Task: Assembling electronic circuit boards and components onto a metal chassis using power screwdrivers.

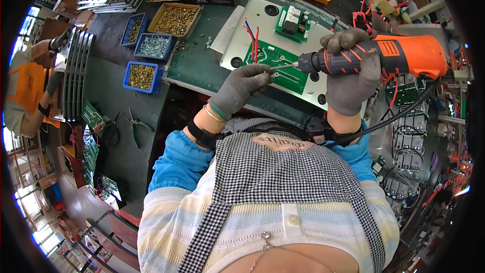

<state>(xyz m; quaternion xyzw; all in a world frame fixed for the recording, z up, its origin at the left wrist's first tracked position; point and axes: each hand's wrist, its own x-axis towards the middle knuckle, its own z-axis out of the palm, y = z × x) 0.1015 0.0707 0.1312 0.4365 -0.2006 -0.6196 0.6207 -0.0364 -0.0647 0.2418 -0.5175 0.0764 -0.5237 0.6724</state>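
My right hand (348, 92), in a grey glove, wraps around an orange and black power screwdriver (418, 54) lying level and pointing left. Its thin bit (285, 66) reaches to the fingertips of my left hand (241, 89), also gloved. Those fingers are pinched at the bit's end; what they hold is too small to make out. Below the bit lies a green circuit board (290, 82) with red and blue wires (255, 41), on a silver metal plate (260, 16). A smaller green board with components (293, 24) sits farther back on the plate.
Cardboard trays of brass fasteners (174, 19) and blue bins of small hardware (143, 77) stand at the back left. Pliers (135, 127) lie on the left table, near another person's gloved hand (54, 82). A black cord (399, 115) trails from the screwdriver. Metal units (408, 141) line the right.
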